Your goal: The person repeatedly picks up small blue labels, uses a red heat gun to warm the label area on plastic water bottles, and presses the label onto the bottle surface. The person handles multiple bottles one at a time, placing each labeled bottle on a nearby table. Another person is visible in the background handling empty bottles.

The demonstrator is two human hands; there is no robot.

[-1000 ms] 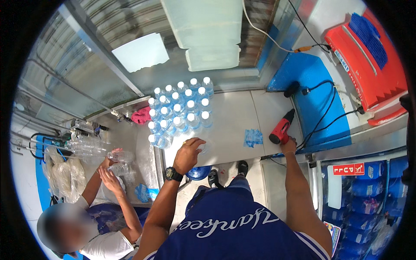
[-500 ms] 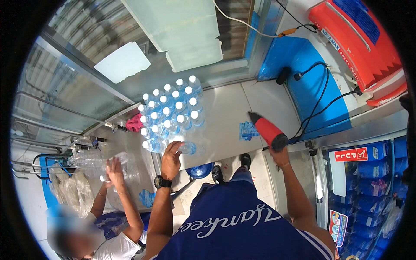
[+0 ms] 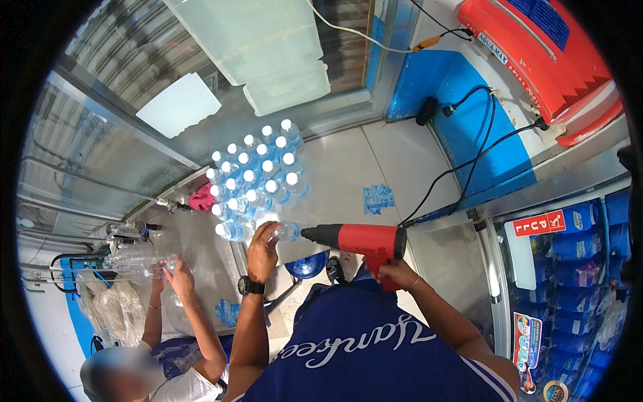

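My left hand [image 3: 263, 249] is closed around the cap end of a small clear water bottle [image 3: 288, 232], which lies on its side in the air by the counter's near edge. With my right hand [image 3: 396, 272] I grip the handle of a red and black heat gun [image 3: 368, 242]. Its dark nozzle points left, right up against the bottle's base or just short of it; which one I cannot tell. Beyond my left hand, several white-capped water bottles [image 3: 249, 177] stand upright in close rows on the pale counter [image 3: 341, 161].
Flat blue labels [image 3: 379, 199] lie on the counter. Black cables [image 3: 477, 175] run down the right wall below a red box [image 3: 536, 53]. At the left, a co-worker's hands [image 3: 175, 276] handle empty clear bottles [image 3: 134, 261]. A glass-door cooler of blue packs [image 3: 569, 295] stands right.
The heat gun has swung left and turned from the counter's right side to the bottle. My left hand stays on the bottle. The co-worker's hands have shifted.
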